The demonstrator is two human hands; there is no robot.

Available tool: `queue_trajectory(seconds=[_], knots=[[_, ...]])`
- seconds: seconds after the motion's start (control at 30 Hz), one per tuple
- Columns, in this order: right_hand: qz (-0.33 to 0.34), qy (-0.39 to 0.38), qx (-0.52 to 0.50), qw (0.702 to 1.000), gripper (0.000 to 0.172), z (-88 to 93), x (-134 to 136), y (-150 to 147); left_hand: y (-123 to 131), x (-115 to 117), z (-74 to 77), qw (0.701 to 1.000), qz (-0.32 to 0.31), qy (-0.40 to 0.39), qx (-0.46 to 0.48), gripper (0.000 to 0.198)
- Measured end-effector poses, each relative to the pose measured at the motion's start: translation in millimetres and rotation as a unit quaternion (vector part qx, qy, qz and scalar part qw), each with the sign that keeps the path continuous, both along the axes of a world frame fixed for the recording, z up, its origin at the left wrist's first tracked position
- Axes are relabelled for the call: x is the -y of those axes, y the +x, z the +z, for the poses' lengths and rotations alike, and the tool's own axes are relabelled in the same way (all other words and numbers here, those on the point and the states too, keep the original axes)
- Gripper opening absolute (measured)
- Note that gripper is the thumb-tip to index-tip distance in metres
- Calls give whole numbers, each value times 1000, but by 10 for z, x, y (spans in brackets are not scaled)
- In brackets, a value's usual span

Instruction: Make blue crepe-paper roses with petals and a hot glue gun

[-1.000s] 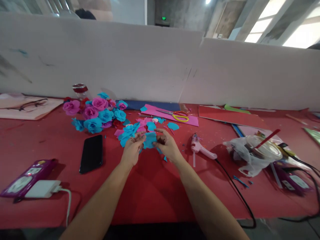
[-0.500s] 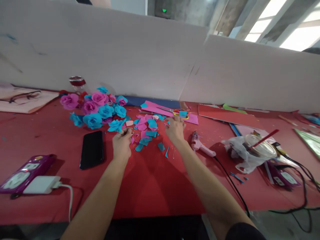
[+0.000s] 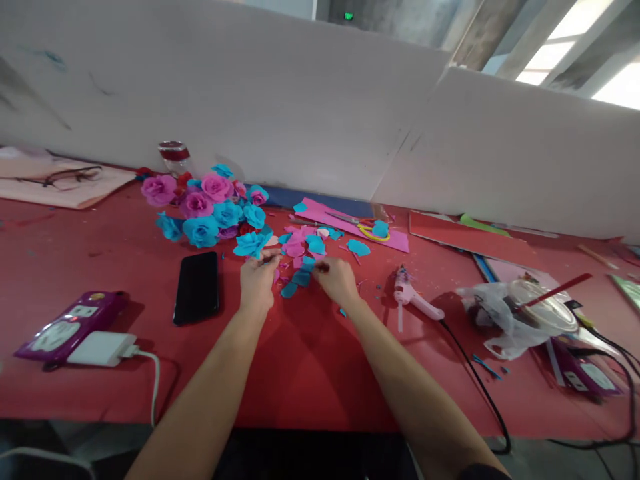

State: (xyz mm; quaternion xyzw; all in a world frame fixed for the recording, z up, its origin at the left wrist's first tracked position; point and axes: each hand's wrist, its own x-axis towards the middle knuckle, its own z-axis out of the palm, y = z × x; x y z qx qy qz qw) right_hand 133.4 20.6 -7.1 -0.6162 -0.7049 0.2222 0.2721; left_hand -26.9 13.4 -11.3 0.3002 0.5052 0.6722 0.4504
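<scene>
My left hand (image 3: 258, 279) is closed in a pinch just under a blue paper flower (image 3: 251, 244), which it appears to hold from below. My right hand (image 3: 338, 280) has its fingertips pressed together at the right edge of a pile of loose pink and blue paper petals (image 3: 295, 241); whatever is between them is hidden. A single blue petal (image 3: 359, 248) lies beyond that hand. Behind the petals, yellow-and-red-handled scissors (image 3: 374, 231) rest on a pink paper strip (image 3: 320, 212).
A bunch of pink and blue paper flowers (image 3: 201, 231) stands at left behind a black phone (image 3: 197, 288). A pink glue gun (image 3: 417, 301) with a black cord lies at right, near a bagged cup (image 3: 535, 308). Purple power strips (image 3: 75, 327) sit at both sides.
My right hand has drawn back from beside the scissors, toward me and left to the petal pile. My left hand stays by the blue flower. The view has shifted slightly.
</scene>
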Motion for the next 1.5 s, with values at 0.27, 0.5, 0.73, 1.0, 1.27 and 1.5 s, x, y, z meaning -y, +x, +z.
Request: queue_trajectory(seconds=[0.27, 0.5, 0.73, 1.0, 1.27, 1.5], knots=[[2, -174, -496, 851, 20, 123, 166, 104, 120, 78, 18, 985, -164, -54, 27, 37], [20, -131, -476, 869, 24, 94, 231, 152, 164, 130, 16, 973, -221, -53, -24, 23], [-13, -63, -385, 921, 12, 54, 174, 249, 217, 158, 0, 975, -214, -41, -48, 24], [-128, -95, -671, 724, 28, 126, 200, 186, 210, 144, -31, 980, -197, -3, 26, 28], [-156, -61, -645, 746, 22, 111, 296, 30, 300, 223, -13, 961, -257, -41, 88, 27], [-146, -20, -687, 711, 21, 170, 443, -169, 445, 247, -65, 965, -243, 4, 98, 20]])
